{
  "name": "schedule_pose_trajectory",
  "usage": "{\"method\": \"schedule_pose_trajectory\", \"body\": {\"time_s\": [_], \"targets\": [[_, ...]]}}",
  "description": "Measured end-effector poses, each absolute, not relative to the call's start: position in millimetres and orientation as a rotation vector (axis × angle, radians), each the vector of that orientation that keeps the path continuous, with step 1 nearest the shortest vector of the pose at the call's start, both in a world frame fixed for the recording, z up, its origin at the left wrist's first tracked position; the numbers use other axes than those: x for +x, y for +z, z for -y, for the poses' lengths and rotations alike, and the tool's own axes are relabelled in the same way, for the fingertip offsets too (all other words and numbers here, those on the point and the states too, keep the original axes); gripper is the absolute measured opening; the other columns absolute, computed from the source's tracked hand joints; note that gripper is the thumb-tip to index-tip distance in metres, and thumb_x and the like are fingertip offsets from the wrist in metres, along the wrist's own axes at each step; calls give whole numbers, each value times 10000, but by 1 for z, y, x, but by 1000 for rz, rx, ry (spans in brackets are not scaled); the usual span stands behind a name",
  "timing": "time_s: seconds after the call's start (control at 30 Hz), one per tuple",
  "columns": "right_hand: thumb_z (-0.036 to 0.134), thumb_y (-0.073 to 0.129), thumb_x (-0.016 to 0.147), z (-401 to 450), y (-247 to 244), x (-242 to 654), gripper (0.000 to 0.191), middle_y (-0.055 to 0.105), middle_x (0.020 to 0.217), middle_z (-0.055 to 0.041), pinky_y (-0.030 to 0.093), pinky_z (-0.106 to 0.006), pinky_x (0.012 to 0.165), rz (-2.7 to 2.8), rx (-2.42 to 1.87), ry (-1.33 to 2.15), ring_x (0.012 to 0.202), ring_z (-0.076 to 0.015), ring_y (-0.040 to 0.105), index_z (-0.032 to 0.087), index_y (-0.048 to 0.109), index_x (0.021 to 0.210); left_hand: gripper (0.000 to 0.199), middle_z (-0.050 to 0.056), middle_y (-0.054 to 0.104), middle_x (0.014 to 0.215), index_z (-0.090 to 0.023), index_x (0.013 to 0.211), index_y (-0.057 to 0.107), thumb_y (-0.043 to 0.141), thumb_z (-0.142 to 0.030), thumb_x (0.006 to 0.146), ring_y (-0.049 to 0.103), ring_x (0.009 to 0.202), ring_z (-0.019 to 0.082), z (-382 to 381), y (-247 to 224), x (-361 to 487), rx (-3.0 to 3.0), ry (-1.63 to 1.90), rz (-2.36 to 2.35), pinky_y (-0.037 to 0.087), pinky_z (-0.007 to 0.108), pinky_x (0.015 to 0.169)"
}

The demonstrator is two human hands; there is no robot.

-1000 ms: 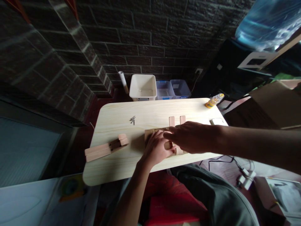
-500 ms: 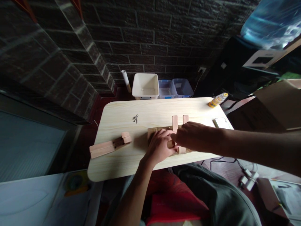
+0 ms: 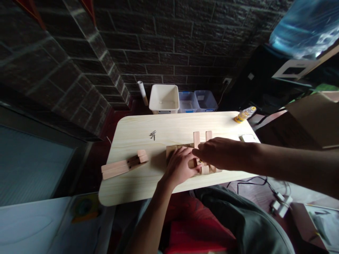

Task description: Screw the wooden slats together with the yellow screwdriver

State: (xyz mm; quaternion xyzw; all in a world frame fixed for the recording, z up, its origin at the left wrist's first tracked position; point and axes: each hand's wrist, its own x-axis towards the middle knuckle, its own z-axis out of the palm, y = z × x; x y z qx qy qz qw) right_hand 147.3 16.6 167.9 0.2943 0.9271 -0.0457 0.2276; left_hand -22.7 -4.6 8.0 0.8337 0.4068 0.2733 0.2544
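Note:
A light wooden board (image 3: 171,149) lies on the table with several pale wooden strips on it, among them an upright-running strip (image 3: 196,138) and another strip (image 3: 209,135) past its far edge. My left hand (image 3: 180,165) grips a wooden piece on the board, thumb on the near side and fingers on the far side. Closed in a fist, my right hand (image 3: 215,152) is above the strips just right of the left fingers. What it holds is hidden; a small dark and yellow bit shows beneath it.
On the pale table (image 3: 132,130) lie a few dark screws (image 3: 153,134), a joined wooden piece (image 3: 124,165), a yellow-capped bottle (image 3: 245,114) and a white phone-like object (image 3: 248,138). Behind stand a cream bin (image 3: 164,98) and blue-clear bins (image 3: 205,100).
My right hand has turned slightly at the wrist over the strips, and the dark and yellow bit under it shows more. My left hand stays in place.

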Motion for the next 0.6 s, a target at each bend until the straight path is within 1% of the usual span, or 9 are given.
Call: {"method": "schedule_pose_trajectory", "body": {"time_s": [0.13, 0.27, 0.5, 0.57, 0.6], "targets": [[34, 573, 1003, -21, 165, 144, 176, 783, 859, -115, 519, -297, 696, -2569, 778, -137, 788, -215, 774, 99, 716, 1084, 273, 51, 735, 1151, -244, 1061, 715, 831, -315, 824, 643, 1149, 290, 5, 9, -22, 2266, 731, -1157, 493, 445, 998], [42, 609, 988, -17, 164, 134, 156, 791, 885, -136, 530, -317, 736, -2565, 765, -147, 845, -228, 781, 96, 734, 1064, 365, 60, 726, 1125, -231, 1069, 691, 867, -296, 757, 654, 1130, 299, 6, 8, -21, 2253, 709, -1212, 509, 446, 995], [59, 687, 927, -10, 166, 118, 75, 796, 878, -185, 556, -321, 718, -2509, 875, -88, 869, -279, 799, 70, 754, 959, 372, 66, 738, 1140, -227, 1044, 709, 888, -283, 723, 665, 1141, 312, 5, 6, -21, 2235, 747, -1194, 523, 464, 1011], [58, 682, 922, -9, 165, 116, 90, 794, 851, -179, 557, -318, 700, -2500, 904, -83, 839, -280, 801, 64, 753, 975, 310, 69, 743, 1119, -227, 974, 719, 889, -285, 721, 669, 1127, 317, 5, 6, -21, 2245, 735, -1187, 526, 475, 1000], [61, 680, 921, -9, 166, 116, 122, 795, 851, -176, 555, -317, 692, -2501, 919, -79, 825, -277, 800, 59, 750, 1021, 277, 68, 746, 1106, -228, 940, 719, 886, -285, 726, 669, 1122, 320, 5, 5, -21, 2252, 726, -1181, 525, 480, 999]]}}
